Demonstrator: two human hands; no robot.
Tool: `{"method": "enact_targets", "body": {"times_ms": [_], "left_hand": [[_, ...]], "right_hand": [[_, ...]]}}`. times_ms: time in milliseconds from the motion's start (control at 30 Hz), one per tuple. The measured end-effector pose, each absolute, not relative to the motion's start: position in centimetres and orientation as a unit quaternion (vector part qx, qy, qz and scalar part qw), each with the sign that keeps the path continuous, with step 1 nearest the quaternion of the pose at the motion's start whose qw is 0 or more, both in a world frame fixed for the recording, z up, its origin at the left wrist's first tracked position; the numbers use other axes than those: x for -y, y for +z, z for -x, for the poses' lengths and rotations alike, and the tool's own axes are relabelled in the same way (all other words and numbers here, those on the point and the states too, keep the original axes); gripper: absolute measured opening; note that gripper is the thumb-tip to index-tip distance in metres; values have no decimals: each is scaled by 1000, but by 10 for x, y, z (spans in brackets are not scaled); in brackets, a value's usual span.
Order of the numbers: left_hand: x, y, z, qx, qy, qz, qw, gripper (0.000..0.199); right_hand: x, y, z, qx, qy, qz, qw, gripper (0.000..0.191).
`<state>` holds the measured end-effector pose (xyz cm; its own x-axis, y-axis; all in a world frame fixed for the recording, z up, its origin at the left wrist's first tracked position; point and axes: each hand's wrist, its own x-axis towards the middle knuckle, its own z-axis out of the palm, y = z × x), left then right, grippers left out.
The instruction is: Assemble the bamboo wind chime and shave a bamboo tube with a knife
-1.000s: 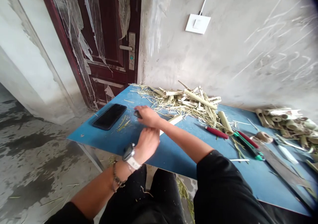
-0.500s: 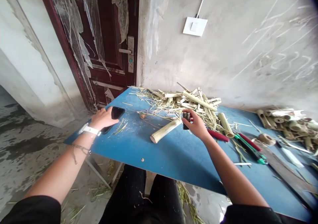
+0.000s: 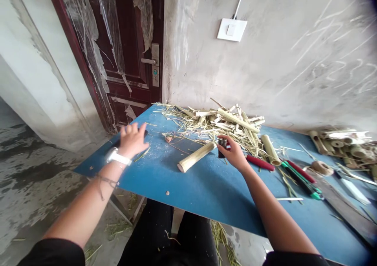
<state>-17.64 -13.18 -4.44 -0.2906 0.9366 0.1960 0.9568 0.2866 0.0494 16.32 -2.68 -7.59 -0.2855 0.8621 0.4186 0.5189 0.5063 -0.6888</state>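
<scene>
My left hand (image 3: 133,142) is raised over the dark phone (image 3: 117,144) at the table's left end, its fingers spread and holding nothing. The hand covers most of the phone. My right hand (image 3: 235,154) grips a small dark, box-shaped object with red on it (image 3: 222,149); its exact kind does not show. Just left of that hand, a short bamboo tube (image 3: 196,158) lies slantwise on the blue table (image 3: 188,191). Behind the right hand is a heap of bamboo strips and shavings (image 3: 235,119).
A red handle (image 3: 260,163) and an upright-leaning bamboo tube (image 3: 270,150) lie right of my right hand. Farther right are green-handled cutters (image 3: 300,178), a twine roll (image 3: 322,167), a long blade (image 3: 347,203) and stacked bamboo pieces (image 3: 350,144). A wall stands behind.
My left hand has come off the phone and moved to the right, fingers spreading. My right hand keeps its grip on the small dark object, almost in place.
</scene>
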Motion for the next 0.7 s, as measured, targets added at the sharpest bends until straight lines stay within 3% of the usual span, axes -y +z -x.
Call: {"method": "enact_targets", "body": {"times_ms": [67, 133, 233, 367, 467, 533, 700], "left_hand": [[132, -47, 141, 705, -123, 695, 66, 71], [134, -50, 104, 608, -146, 780, -13, 71], [135, -52, 61, 539, -87, 837, -35, 73], [130, -51, 42, 550, -34, 834, 13, 54], [121, -54, 48, 581, -60, 811, -31, 37], [114, -58, 54, 580, -130, 791, -142, 33], [106, -62, 57, 497, -283, 607, -552, 34]], "right_hand": [[25, -79, -165, 764, 212, 459, 400, 48], [23, -81, -167, 753, 200, 480, 404, 55], [20, -82, -171, 733, 179, 506, 418, 59], [17, -81, -177, 711, 134, 539, 432, 62], [16, -80, -180, 707, 99, 545, 440, 60], [17, -80, -179, 713, 93, 534, 444, 58], [17, -80, -176, 725, 75, 510, 456, 52]]}}
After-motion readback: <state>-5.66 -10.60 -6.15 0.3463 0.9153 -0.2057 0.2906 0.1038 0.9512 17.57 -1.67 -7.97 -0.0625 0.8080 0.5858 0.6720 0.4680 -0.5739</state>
